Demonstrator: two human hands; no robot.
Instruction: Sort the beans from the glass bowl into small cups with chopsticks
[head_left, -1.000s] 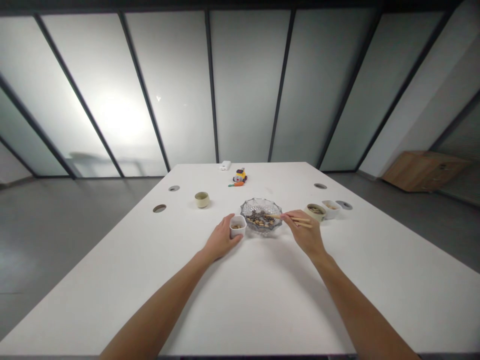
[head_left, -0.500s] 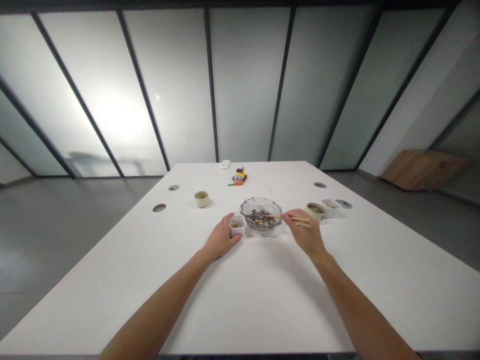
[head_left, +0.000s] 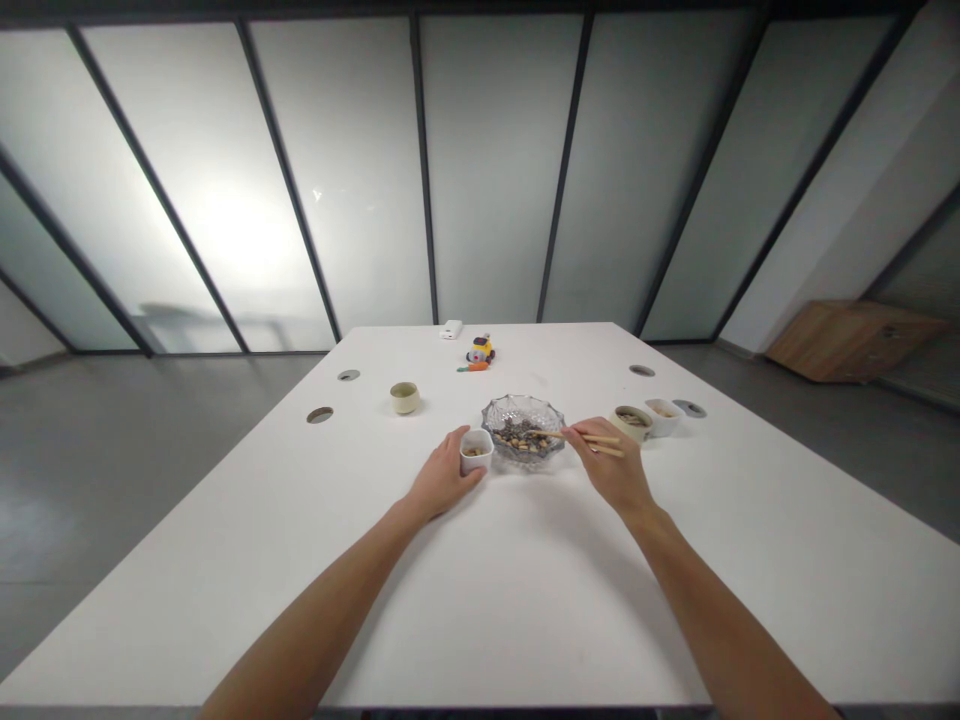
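Note:
My left hand (head_left: 444, 474) is wrapped round a small white square cup (head_left: 477, 462) with a few light brown pieces inside. Just right of that cup stands a clear scalloped glass bowl (head_left: 523, 405), holding dark seeds and tan nuts or similar pieces (head_left: 517, 437). In my right hand (head_left: 609, 466) is a pair of chopsticks (head_left: 600, 440), whose tips reach over the bowl's contents. Whether the tips pinch a piece is too small to tell.
Beside my right hand are a pale green cup (head_left: 631, 422) with contents and a white cup (head_left: 663, 417). Another pale green cup (head_left: 405, 398) stands at left. Further back lie a toy carrot (head_left: 474, 368), a yellow toy vehicle (head_left: 481, 350) and a white box (head_left: 451, 329).
Both hands hold nearly the same pose. The whole view has shifted very slightly, and the chopsticks stay over the bowl.

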